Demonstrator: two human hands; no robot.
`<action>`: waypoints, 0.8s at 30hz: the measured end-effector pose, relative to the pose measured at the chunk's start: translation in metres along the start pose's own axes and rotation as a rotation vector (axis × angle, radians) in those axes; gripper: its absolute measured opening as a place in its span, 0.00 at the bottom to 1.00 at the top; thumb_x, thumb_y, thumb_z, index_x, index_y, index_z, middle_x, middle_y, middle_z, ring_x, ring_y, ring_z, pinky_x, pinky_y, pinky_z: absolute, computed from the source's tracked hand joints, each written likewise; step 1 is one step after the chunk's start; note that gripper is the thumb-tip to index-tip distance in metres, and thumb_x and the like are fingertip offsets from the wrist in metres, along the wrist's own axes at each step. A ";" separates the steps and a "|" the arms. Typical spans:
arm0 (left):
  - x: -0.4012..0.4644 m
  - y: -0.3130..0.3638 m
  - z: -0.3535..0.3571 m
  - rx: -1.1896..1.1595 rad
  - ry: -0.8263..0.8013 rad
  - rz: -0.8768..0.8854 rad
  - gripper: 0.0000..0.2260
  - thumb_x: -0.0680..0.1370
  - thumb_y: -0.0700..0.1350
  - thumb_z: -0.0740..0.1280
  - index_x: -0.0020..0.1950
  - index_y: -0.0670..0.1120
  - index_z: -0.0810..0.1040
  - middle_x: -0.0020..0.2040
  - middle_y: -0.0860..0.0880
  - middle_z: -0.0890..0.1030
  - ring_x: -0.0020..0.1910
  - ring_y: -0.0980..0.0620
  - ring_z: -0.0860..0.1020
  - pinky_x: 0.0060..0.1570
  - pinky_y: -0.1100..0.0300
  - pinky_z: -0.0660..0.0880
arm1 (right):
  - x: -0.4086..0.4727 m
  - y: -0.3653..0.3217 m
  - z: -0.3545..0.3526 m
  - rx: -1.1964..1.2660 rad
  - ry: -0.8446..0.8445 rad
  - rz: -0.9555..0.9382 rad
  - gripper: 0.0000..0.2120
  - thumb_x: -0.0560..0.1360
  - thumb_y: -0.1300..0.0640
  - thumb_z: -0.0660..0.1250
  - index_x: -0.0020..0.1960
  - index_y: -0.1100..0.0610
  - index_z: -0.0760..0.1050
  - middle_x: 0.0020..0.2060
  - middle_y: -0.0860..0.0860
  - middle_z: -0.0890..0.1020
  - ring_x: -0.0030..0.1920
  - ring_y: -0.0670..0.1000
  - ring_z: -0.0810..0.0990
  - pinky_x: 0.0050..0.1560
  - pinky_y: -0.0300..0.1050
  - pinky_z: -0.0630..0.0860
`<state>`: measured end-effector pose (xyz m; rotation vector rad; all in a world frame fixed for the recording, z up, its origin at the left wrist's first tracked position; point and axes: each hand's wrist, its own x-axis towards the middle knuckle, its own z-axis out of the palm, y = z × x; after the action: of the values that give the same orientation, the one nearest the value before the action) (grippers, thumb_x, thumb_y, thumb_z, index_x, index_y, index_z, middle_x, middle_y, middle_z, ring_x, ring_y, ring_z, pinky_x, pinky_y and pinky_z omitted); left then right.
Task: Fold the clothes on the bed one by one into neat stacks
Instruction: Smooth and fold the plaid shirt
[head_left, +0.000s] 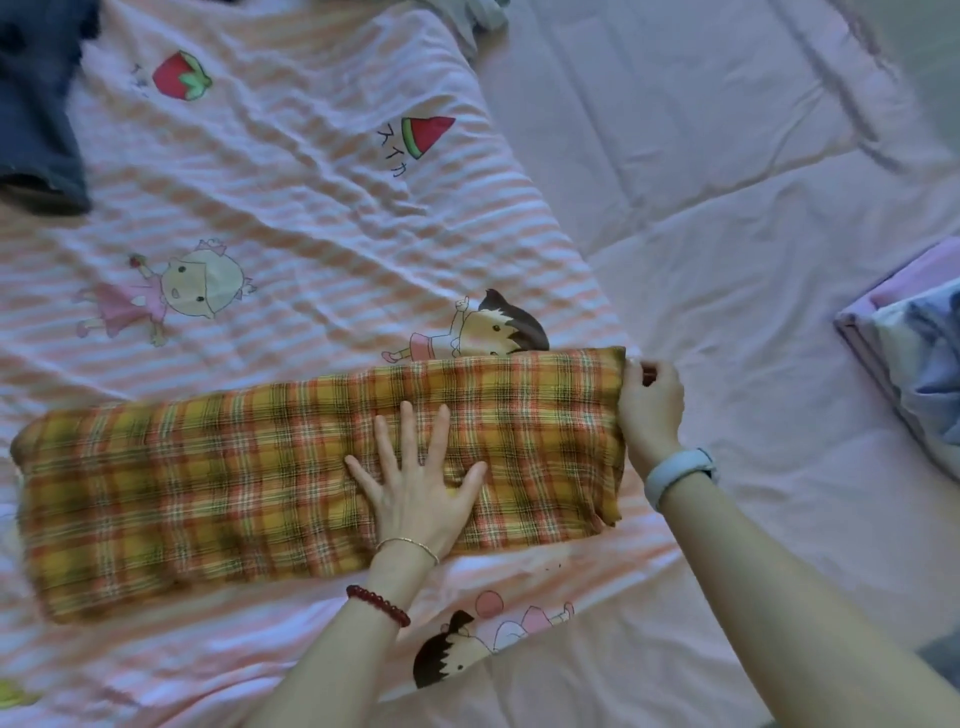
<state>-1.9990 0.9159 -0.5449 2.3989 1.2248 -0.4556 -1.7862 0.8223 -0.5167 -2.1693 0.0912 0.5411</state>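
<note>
On the striped cartoon-print quilt (291, 218) covering the bed lies the yellow plaid cloth (218, 478), folded into a long band running left to right. The left hand (415, 483) rests flat on the cloth's right half, fingers straight and spread, grip released. The right hand (649, 405) is at the cloth's far right end, its grip pinching the upper corner. A folded stack (914, 353) sits well apart at the right edge; a dark blue garment (36, 104) lies top left.
</note>
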 end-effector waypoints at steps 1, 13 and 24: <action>-0.001 0.001 -0.002 -0.008 0.026 0.016 0.32 0.72 0.72 0.40 0.67 0.64 0.25 0.71 0.52 0.26 0.68 0.46 0.23 0.65 0.33 0.31 | -0.006 0.002 -0.001 0.062 -0.028 -0.035 0.08 0.80 0.51 0.57 0.51 0.56 0.70 0.41 0.44 0.73 0.40 0.40 0.73 0.40 0.35 0.67; -0.014 0.026 0.020 0.285 0.112 0.359 0.42 0.65 0.67 0.70 0.72 0.58 0.54 0.75 0.43 0.51 0.73 0.35 0.50 0.61 0.24 0.55 | -0.034 0.048 -0.013 -0.083 -0.160 -0.198 0.16 0.75 0.61 0.65 0.62 0.53 0.70 0.52 0.50 0.78 0.51 0.46 0.76 0.54 0.40 0.73; -0.041 0.057 0.011 0.239 0.086 0.554 0.35 0.67 0.64 0.67 0.72 0.55 0.65 0.74 0.44 0.62 0.74 0.38 0.56 0.63 0.27 0.57 | 0.009 -0.010 -0.025 -0.577 -0.503 -0.699 0.34 0.73 0.48 0.68 0.74 0.55 0.58 0.68 0.53 0.69 0.70 0.53 0.61 0.69 0.51 0.60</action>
<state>-1.9762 0.8518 -0.5234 2.8382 0.5080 -0.3374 -1.7666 0.8102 -0.5000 -2.3173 -1.1738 0.7271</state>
